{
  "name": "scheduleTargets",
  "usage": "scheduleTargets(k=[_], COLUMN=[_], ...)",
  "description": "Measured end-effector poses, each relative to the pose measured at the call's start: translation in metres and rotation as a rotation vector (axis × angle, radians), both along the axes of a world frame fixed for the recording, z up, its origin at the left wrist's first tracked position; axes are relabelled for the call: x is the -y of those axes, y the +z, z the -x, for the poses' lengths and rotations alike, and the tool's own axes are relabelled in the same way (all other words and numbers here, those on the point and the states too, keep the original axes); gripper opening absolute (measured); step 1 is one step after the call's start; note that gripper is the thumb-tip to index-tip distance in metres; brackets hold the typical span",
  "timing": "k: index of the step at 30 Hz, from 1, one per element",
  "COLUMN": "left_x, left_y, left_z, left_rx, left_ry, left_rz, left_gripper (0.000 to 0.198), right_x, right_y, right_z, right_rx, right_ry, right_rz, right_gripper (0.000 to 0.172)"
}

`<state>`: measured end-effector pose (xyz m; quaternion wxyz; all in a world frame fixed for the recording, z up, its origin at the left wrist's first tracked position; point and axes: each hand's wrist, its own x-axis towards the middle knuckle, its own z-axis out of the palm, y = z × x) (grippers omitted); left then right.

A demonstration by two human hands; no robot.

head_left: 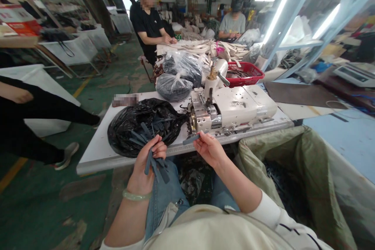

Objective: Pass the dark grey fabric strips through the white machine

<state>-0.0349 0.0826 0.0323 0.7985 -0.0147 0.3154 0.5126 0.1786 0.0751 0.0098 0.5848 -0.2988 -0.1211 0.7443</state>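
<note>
Logging from the head camera, both hands are over the near edge of a white worktable (96,156).

Left hand (145,162): closed around a bunch of dark grey strips (156,167), ends fanning out below the palm. Material can't be confirmed from here. A pale green bangle (136,195) sits on that wrist.

Right hand (209,149): thumb and fingers pinched on a single dark grey strip (190,139), which points left, toward the other hand.

Directly ahead, a black plastic bag (140,127) lies on the table, with more of the same strips sticking out of its mouth. Just right of it stands a cream industrial machine (234,105). Behind these are clear plastic bags (178,74) of dark contents and a red plastic basket (243,73).

Lower right, a green woven sack (295,156) sits beside my subject's jeans (162,191), dark scraps inside. Upper middle, two co-workers (149,23) sit at a pile of pale strips (205,49). At left edge, another person's black-trousered legs (43,113) pass by.
</note>
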Motion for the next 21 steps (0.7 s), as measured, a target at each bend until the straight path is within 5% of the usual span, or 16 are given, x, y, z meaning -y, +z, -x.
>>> scheduleTargets(k=[14,21], left_x=[-0.003,-0.004], left_y=[0.002,-0.002], left_z=[0.002,0.003], left_rx=[-0.021,-0.011], left_ry=[0.019,0.022], left_rz=[0.016,0.016], left_gripper=[0.03,0.027], right_x=[0.003,-0.005], right_y=[0.008,-0.002], right_z=[-0.006,-0.017], right_rx=[0.006,-0.187], right_ry=[0.07,0.219], right_rz=[-0.101,0.065], right_gripper=[0.017,0.021])
